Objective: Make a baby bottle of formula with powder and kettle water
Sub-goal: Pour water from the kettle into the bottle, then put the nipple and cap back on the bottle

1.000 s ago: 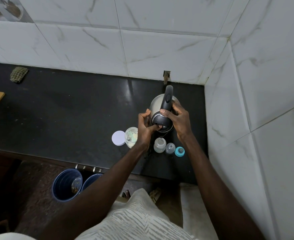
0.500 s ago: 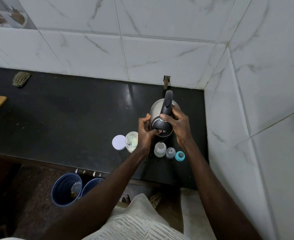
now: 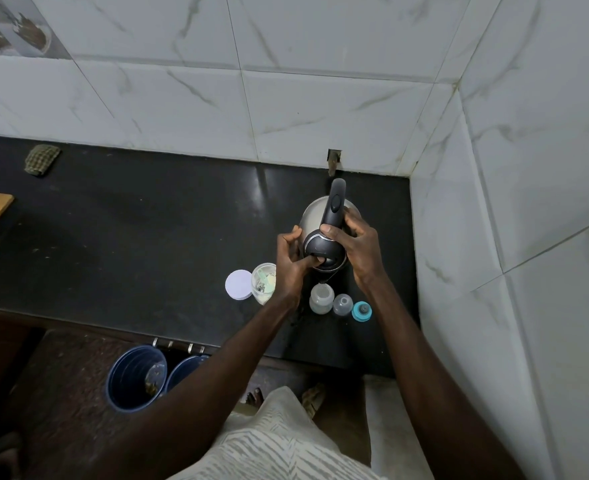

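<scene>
A folded cloth lies at the far left of the black worktop, against the tiled wall and well apart from the work; it plays no part at present. Nearer the front edge, a white lid lies flat, touching or just beside the open powder tub, evidently taken off to give access to the powder and kept within reach.

The left hand is curled against the kettle, fingers pressed at the lid near the spout, in my judgement to steady the tilt or hold the lid. The right hand is clenched round the black handle and carries the weight. The kettle is tipped toward the person, spout directly above the open baby bottle, which stands upright near the front edge; a thin stream appears to run into it.

Just right of the bottle stand a clear cap and a teal teat ring, set aside in a row, presumably for fitting once filling is complete.
</scene>
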